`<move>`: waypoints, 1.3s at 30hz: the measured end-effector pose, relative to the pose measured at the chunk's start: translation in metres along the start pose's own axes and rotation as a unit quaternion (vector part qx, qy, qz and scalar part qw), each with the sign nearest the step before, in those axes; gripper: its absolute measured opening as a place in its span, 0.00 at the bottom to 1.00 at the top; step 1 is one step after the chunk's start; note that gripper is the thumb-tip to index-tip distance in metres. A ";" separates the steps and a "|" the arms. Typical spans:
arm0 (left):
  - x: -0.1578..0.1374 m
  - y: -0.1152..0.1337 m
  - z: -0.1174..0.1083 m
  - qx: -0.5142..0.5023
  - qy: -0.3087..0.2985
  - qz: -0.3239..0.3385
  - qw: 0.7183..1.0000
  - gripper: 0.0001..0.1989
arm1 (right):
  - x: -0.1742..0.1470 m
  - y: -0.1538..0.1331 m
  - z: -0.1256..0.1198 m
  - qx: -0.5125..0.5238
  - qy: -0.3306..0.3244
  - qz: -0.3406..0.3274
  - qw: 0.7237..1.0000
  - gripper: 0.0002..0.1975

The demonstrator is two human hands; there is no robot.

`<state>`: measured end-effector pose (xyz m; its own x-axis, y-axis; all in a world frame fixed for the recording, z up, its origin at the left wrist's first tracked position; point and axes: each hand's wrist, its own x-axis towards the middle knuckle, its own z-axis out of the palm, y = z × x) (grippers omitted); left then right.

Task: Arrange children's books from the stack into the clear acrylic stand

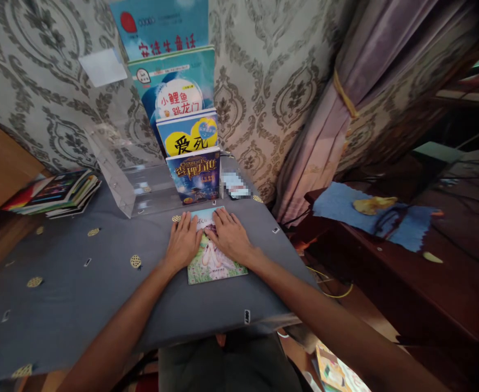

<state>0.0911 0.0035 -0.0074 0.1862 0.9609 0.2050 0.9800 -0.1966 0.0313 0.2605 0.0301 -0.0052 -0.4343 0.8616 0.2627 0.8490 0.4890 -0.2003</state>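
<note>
A thin green picture book (214, 264) lies flat and closed on the grey-covered table, right in front of me. My left hand (184, 242) rests flat along its left edge, fingers stretched forward. On the book's upper right part lies my right hand (229, 234), palm down with fingers spread out. The thumbs come close to each other over the cover and hide part of its title. Just beyond the fingertips, a dark blue book (194, 174) stands upright at the front of a clear stepped rack (119, 188). Behind it rise a yellow-and-blue book (188, 133) and taller teal ones.
A stack of books (59, 193) lies at the table's left back. Right of the rack is a small blurred-out item (236, 186). A purple curtain (316, 125) hangs at the right, beside a dark red wooden cabinet (365, 261) with a blue cloth (341, 204) on it.
</note>
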 end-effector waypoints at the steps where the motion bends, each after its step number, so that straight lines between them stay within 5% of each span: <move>1: 0.000 0.001 0.000 0.001 0.000 -0.003 1.000 0.24 | 0.000 0.000 0.000 -0.002 0.001 0.001 1.000 0.29; 15: -0.005 0.009 -0.015 0.032 0.017 -0.042 0.998 0.24 | 0.000 -0.003 -0.003 -0.018 -0.017 0.054 0.998 0.33; 22: -0.022 0.006 -0.018 0.017 0.055 0.023 0.998 0.19 | -0.010 0.015 -0.009 0.008 -0.048 0.006 0.999 0.30; 29: -0.038 0.016 -0.018 0.017 0.041 0.053 0.998 0.21 | -0.034 -0.009 -0.013 0.001 -0.024 -0.096 0.995 0.22; 39: -0.044 0.021 -0.029 0.042 0.054 0.026 0.997 0.17 | -0.046 -0.004 -0.016 -0.014 -0.007 -0.016 1.000 0.25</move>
<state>0.1013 -0.0485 0.0128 0.2329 0.9225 0.3078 0.9724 -0.2241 -0.0642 0.2820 -0.0134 -0.0018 -0.4651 0.8474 0.2560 0.8428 0.5124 -0.1649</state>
